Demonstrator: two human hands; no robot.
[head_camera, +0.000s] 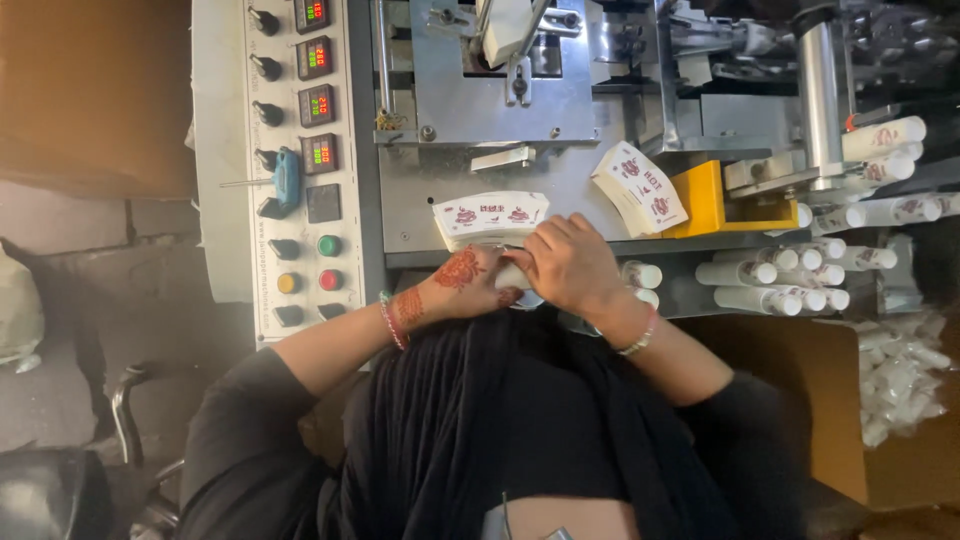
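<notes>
My left hand (462, 282), with a henna pattern on its back and a pink bracelet at the wrist, meets my right hand (568, 264) at the machine's front edge. Both hands close around a small white paper piece (512, 277), mostly hidden between the fingers. Just above them lies a fanned stack of printed white cup blanks (490, 214) with red motifs. A second stack of blanks (640, 187) leans beside a yellow bracket (708, 198).
A control panel (305, 170) with knobs, digital displays and coloured buttons stands at the left. Rolled white paper cups (775, 272) lie in rows at the right. A brown cardboard box (890, 400) holds several finished cups. A steel roller (820, 85) rises at upper right.
</notes>
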